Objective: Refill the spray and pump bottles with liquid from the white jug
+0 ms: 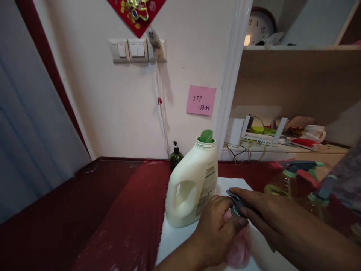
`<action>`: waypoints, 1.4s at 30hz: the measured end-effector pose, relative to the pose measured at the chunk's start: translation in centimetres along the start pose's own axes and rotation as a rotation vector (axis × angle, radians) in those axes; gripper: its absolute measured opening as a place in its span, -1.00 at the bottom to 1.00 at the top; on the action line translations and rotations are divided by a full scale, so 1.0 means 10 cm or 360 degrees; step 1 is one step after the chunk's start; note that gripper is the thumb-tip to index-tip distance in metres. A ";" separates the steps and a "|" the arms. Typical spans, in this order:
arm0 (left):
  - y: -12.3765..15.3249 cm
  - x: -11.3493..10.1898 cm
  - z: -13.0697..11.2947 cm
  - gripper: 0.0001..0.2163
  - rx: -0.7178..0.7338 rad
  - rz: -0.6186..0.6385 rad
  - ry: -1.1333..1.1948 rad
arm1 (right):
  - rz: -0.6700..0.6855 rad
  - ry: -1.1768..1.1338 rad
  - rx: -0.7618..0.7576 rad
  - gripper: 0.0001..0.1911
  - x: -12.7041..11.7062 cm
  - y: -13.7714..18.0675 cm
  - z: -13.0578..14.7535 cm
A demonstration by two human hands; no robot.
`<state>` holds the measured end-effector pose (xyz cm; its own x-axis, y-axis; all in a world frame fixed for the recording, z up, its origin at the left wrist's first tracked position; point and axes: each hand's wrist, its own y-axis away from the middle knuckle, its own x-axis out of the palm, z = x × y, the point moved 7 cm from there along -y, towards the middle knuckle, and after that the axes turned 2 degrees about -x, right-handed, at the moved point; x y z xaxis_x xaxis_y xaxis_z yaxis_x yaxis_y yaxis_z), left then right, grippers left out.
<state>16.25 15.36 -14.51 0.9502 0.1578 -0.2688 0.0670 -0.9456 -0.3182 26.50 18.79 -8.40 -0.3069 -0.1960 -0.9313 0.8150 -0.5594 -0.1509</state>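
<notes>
Both hands meet low over a white cloth (180, 235) on the red worktop (118, 210): the left hand (218, 229) has its fingers wrapped around a pink bottle (239, 246), while the right hand (259, 212) pinches the grey cap (236, 205) at its top. Just beside them stands an uncapped cream detergent jug (191, 188); spray bottles (293, 180) sit to the right.

Both hands (225, 222) gripping a pink spray bottle (238, 244) beside the white detergent jug (191, 188) on the red tabletop (113, 210).
</notes>
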 end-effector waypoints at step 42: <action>0.03 0.09 0.10 -0.67 -0.0260 -0.0341 0.0402 | -0.0066 -0.0114 0.0057 -0.76 -0.08 0.04 0.02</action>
<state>16.78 15.47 -15.76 0.9532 0.3009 0.0278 0.3007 -0.9349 -0.1884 26.99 18.53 -7.69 -0.3752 -0.2286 -0.8983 0.7833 -0.5964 -0.1754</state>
